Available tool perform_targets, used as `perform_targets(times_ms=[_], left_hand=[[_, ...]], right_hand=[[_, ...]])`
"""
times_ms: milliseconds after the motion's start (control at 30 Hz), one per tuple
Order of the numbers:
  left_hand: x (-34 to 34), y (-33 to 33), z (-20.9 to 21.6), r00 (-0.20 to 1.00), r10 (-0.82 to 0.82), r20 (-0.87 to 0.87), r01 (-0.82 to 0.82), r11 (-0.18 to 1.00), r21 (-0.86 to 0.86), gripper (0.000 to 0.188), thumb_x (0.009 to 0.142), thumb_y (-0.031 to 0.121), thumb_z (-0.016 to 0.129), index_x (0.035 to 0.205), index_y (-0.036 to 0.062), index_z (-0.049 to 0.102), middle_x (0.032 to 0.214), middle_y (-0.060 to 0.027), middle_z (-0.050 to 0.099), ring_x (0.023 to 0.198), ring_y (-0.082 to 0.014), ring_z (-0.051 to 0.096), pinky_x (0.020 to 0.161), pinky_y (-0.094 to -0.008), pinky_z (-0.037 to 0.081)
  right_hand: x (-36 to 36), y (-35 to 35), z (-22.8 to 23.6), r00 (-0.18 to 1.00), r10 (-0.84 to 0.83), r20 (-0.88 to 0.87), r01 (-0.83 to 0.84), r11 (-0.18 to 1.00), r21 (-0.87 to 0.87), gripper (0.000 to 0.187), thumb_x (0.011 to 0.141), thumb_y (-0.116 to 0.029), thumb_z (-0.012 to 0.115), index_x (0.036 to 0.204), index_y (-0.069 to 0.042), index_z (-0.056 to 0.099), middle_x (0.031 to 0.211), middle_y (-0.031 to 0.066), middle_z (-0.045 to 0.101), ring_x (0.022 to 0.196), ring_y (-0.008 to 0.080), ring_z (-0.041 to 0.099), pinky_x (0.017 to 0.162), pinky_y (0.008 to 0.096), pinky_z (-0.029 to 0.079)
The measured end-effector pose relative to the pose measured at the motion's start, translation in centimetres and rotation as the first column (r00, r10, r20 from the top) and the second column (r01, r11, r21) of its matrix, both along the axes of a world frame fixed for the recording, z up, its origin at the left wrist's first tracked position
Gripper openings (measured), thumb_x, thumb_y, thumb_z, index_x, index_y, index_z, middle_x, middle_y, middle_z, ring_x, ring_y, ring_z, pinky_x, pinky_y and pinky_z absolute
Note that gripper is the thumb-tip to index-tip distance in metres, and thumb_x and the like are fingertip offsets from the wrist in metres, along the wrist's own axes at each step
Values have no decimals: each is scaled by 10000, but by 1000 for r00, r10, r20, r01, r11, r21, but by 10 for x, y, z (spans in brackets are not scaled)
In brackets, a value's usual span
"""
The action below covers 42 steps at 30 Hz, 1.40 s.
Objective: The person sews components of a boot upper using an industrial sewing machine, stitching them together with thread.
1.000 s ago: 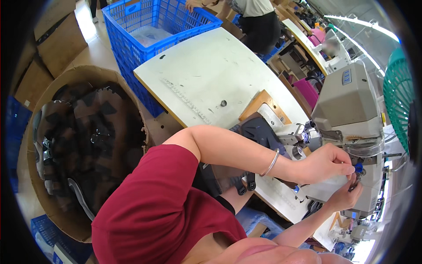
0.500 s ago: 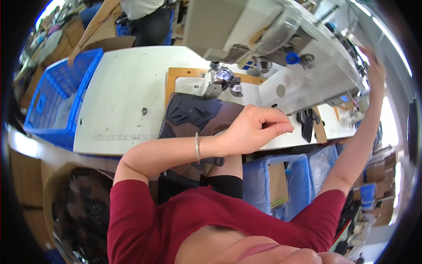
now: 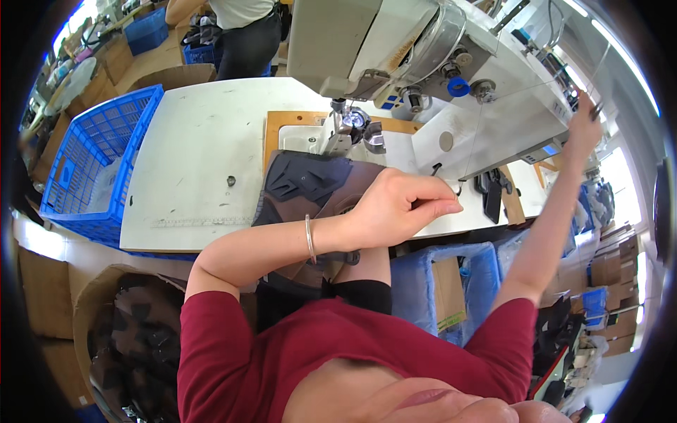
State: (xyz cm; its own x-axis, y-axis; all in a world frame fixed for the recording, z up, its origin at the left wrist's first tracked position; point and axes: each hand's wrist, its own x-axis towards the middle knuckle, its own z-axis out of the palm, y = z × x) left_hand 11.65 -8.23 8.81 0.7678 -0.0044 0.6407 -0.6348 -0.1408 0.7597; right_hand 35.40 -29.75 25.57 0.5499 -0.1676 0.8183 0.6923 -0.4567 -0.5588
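Observation:
My left hand (image 3: 405,209), with a bracelet at its wrist, is closed in a pinch on a fine thread (image 3: 471,151) at the front of the sewing machine (image 3: 486,116). The thread runs down from the machine head to my fingertips. Under that forearm lies a brown and black fabric piece (image 3: 307,180), its far edge by the needle area and presser foot (image 3: 343,137). My right hand (image 3: 584,134) is raised at the machine's far right end, fingers bent together beside a small dark object (image 3: 596,111). What it grips is too small to tell.
A blue plastic crate (image 3: 106,158) stands left of the white table (image 3: 190,162). Dark pieces fill a round bin (image 3: 134,338) at lower left. Blue-lined bins (image 3: 486,282) stand below the table at right. Black tools (image 3: 493,197) lie on the tabletop. Another person (image 3: 247,35) stands beyond it.
My right hand has moved slightly left and down, its fingers now drawn together. My left hand stays nearly in place. The other person's hand has left the blue crate.

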Motion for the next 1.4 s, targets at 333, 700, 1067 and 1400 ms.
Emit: perform_targets(times_ms=[333,700,1067,1400], left_hand=[[-4,0,6,986,9,164,-6,1000,-20,57,821,4,626,832,-22,676,818,-122,698,718,-201,681,640,-265,519],[-5,5,6,983,43,180,-37,999,-33,66,821,26,628,823,-20,675,806,-111,699,690,-181,674,627,-253,513],[-6,1,9,985,42,168,-33,998,-55,60,818,14,627,806,-29,667,796,-114,699,694,-171,673,632,-259,514],[-5,-6,10,976,27,218,-4,994,-106,60,830,46,646,842,-7,671,711,-101,660,591,-158,614,548,-254,458]], right_hand=[[-89,55,-97,962,251,104,-201,916,-346,328,761,-67,724,1066,-39,607,812,41,589,679,103,490,578,244,412],[-55,52,-74,901,113,418,-16,974,-228,195,825,-35,665,1017,-70,668,776,-18,626,535,46,423,486,204,347],[-22,42,58,887,291,-359,-436,785,-440,548,912,-555,469,1002,-72,711,498,-96,385,431,27,218,444,226,183],[-5,80,81,895,354,-272,-446,676,-587,273,879,-314,613,930,-59,697,750,-6,607,585,42,424,540,219,311]])
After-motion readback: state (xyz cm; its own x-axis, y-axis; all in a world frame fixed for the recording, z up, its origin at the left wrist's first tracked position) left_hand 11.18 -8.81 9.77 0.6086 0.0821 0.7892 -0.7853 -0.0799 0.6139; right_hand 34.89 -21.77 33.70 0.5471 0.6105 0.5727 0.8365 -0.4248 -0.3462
